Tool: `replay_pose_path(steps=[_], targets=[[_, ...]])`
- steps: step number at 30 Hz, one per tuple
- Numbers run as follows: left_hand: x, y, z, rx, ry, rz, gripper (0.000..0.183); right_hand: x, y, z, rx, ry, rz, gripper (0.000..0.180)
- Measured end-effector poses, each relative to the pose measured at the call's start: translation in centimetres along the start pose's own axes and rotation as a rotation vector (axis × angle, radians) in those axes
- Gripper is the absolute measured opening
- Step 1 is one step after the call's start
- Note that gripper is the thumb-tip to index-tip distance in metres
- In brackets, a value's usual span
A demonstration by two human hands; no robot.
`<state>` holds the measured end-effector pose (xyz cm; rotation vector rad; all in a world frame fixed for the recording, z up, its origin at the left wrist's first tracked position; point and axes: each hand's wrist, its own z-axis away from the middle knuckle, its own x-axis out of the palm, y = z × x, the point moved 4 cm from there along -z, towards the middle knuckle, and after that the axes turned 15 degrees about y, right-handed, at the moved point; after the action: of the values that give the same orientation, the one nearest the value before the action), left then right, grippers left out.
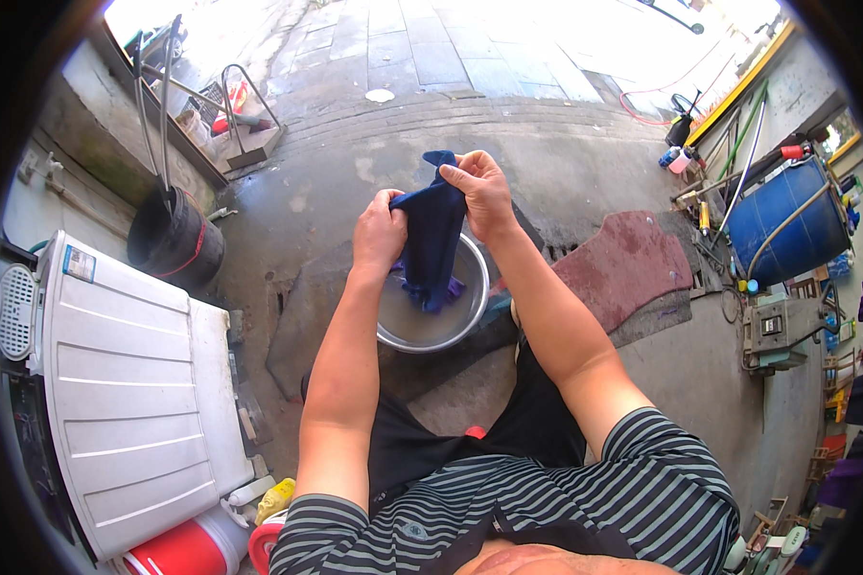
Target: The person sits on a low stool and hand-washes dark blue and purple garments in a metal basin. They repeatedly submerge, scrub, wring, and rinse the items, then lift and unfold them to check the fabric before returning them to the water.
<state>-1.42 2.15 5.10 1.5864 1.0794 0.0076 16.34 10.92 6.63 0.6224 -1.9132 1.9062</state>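
A dark blue cloth (431, 230) hangs between my hands over a round metal basin (480, 277). My left hand (381, 233) grips its left upper edge. My right hand (478, 190) pinches the top right part, where a small flap of the fabric sticks up. The cloth's lower end reaches down over murky water (417, 323) in the basin. Purple fabric (451, 290) shows beside and below that lower end; whether it is a separate piece I cannot tell.
At left stand a white plastic appliance (129, 388) and a black bucket (176, 241) holding long handles. A reddish mat (618, 273) lies right of the basin. Farther right are a blue barrel (787, 219) and a metal bench vise or similar machine (777, 327).
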Motion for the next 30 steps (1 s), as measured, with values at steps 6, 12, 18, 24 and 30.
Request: replay_pose_path(steps=[6, 12, 18, 24, 30], targets=[[-0.9, 1.8, 0.1, -0.022, -0.036, 0.143, 0.043, -0.9, -0.6, -0.8, 0.038, 0.127, -0.129, 0.025], [-1.2, 2.5, 0.3, 0.016, -0.103, 0.109, 0.055, -1.1, -1.2, -0.9, -0.01, 0.17, -0.01, 0.026], [-1.1, 1.7, -0.3, -0.059, 0.019, 0.276, 0.042, -0.9, -1.4, -0.7, -0.005, 0.148, 0.011, 0.028], [-0.1, 0.0, -0.9, -0.23, -0.035, 0.555, 0.049, -0.2, -0.9, 0.0, -0.054, -0.027, 0.237, 0.042], [0.5, -1.3, -1.4, -0.275, -0.007, 0.66, 0.058, 0.6, -1.2, 0.9, -0.604, -0.126, 0.939, 0.033]])
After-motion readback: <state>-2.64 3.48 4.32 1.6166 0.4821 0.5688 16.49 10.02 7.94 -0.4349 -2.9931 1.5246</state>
